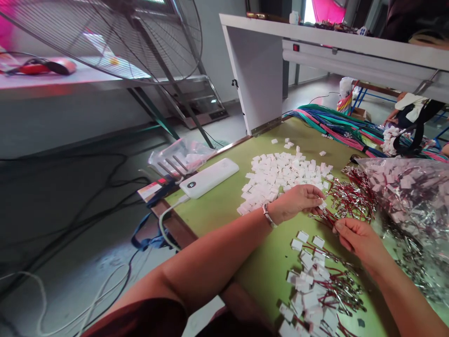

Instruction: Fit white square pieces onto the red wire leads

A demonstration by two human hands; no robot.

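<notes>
Between finger and thumb, my left hand [302, 202] pinches a small white connector housing [322, 204]. My right hand [356, 236] is closed on short dark red wires [328, 218] with metal terminals, whose ends meet the housing. Whether a terminal sits inside the housing I cannot tell. A heap of loose white housings [277, 175] lies beyond my left hand. Past my fingers is a pile of red wires [352, 196] with shiny ends. Nearer my body lie several housings joined to red wires [312, 285].
On the green tabletop [213, 210], a white power bank [210, 178] with a cable lies at left. Clear bags of white housings [410, 187] stand at right. Coloured cable bundles [336, 126] cross the back. A large fan [140, 37] stands at left; another person [409, 110] sits far right.
</notes>
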